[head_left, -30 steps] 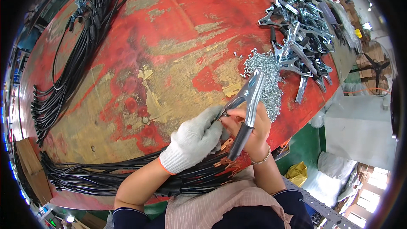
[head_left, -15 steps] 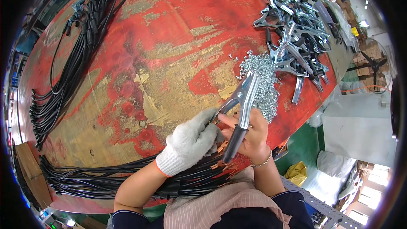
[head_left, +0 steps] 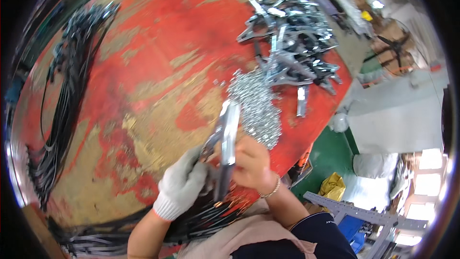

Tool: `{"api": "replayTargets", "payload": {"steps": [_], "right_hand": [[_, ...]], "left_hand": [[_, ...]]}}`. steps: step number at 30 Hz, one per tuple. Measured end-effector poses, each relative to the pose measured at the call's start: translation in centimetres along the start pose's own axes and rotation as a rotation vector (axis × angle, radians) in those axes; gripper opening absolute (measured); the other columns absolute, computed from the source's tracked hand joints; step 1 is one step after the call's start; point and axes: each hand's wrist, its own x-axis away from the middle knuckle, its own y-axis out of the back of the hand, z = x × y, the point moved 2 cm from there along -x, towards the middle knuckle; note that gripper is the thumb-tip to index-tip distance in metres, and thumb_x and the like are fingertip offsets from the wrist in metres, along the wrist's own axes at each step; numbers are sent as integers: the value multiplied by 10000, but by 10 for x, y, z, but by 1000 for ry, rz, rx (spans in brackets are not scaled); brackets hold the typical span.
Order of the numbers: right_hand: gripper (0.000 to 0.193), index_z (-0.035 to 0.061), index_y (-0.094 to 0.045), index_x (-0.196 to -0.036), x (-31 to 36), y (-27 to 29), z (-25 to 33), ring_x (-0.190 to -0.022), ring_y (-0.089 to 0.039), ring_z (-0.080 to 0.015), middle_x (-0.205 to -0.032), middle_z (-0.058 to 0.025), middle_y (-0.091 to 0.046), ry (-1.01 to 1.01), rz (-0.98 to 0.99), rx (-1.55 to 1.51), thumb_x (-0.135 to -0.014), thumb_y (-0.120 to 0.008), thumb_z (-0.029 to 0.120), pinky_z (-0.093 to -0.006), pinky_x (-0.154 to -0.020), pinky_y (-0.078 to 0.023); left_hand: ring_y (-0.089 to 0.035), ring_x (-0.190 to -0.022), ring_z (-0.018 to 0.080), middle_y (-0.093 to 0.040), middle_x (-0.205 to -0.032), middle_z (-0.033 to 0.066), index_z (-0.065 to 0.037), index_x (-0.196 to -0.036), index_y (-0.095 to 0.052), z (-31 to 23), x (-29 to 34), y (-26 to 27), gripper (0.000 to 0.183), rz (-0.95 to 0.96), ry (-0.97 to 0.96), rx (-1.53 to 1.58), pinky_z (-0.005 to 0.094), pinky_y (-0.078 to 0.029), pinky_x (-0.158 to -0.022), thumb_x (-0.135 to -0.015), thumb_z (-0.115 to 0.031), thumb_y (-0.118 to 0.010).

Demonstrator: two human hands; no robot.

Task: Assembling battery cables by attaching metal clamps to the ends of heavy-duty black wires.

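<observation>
Head camera looks down on a worn red surface [head_left: 143,67] with its paint rubbed through to yellow-brown, and both hands meet near six o'clock over one metal clamp [head_left: 226,136], a long silvery tool with dark handles. Since a second ago the clamp has swung from leaning toward one o'clock to standing nearly straight up toward twelve, and both hands have drawn a little closer to the body, so the work on it looks to be in hand rather than finished. The left hand [head_left: 183,187], in a white knit glove, has its fingers closed around the lower left part of the clamp, where a dark cable end seems to meet it; the exact contact is blurred. The right hand [head_left: 253,163], bare with a thin bracelet at the wrist, has its fingers wrapped around the clamp's body from the right side. Just beyond the clamp's tip, toward one o'clock, lies a heap of small shiny metal parts [head_left: 256,105], too fine to tell apart. Farther out at one o'clock sits a pile of finished-looking metal clamps [head_left: 292,43]. Black cables [head_left: 62,105] run in bundles along the nine o'clock edge, and more lie along the near edge under the forearms.
</observation>
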Motion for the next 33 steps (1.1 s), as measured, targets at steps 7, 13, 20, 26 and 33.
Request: {"api": "replayTargets", "payload": {"steps": [7,13,20,26,33], "right_hand": [[177,121,-709,-917,13,65,-46,-798,-640,-265,-825,-53,-658,-202,-100,331,-752,-772,126,-371,-691,-505],[382,159,-628,-1223,-36,137,-118,-1058,-548,-283,-1114,-60,-603,-226,-97,763,-855,-678,249,-422,-939,-418],[363,84,-665,-1090,-83,152,-193,-1007,-613,-306,-1033,-107,-675,-14,271,909,-826,-665,333,-443,-856,-494],[473,18,-615,-1227,-91,172,-181,-1111,-617,-282,-1186,-159,-657,-219,115,581,-901,-658,358,-354,-952,-450],[430,17,-656,-1113,-79,197,-133,-992,-624,-203,-1033,-87,-654,-489,-833,-255,-890,-676,384,-362,-888,-463]], "left_hand": [[-598,-652,71,-662,-824,59,34,-1322,-477,-43,-4,5,351,-167,-209,-344,234,-503,-571,-998,-94,-431],[-662,-711,278,-686,-877,160,-62,-1268,-535,-12,-108,85,349,-428,-321,-767,404,-519,-662,-968,-224,-464],[-620,-903,381,-643,-959,184,-145,-1144,-633,-16,-105,76,314,-797,-552,-1404,480,-493,-792,-902,-333,-566],[-647,-848,316,-667,-868,131,-127,-1030,-693,11,-16,34,210,-36,-403,-1134,428,-520,-740,-875,-256,-631],[-656,-788,249,-666,-823,41,-163,-934,-649,40,-15,-15,189,64,-477,-1516,386,-531,-697,-861,-336,-627]]}}
